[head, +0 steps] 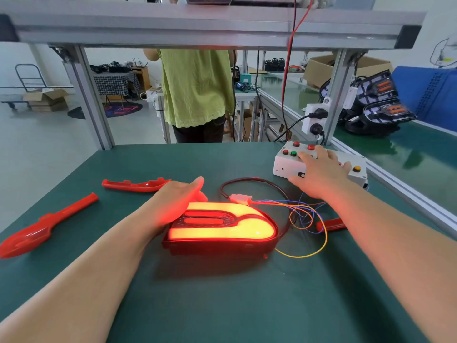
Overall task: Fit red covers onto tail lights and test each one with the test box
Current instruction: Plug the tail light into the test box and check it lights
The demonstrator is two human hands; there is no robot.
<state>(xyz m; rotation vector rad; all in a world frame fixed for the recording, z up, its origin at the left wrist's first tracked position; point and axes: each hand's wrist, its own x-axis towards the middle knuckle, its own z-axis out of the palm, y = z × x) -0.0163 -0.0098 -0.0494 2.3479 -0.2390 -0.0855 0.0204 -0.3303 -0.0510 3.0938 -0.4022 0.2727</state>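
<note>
1. Workbench with a dark green top.
2. Near the middle: lit tail light, glowing red and yellow.
3. At the far right corner: white test box with coloured buttons.
4. Between box and light: looped black cable and thin coloured wires.
5. By the left edge: long red cover.
6. Further in towards the far edge: curved red cover.
7. Just right of the light, among the wires: short red piece.

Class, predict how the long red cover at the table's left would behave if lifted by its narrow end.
The long red cover looks like thin moulded plastic, so probably light and fairly stiff. Its glossy surface may slip. Its wider end would likely dip.
</note>
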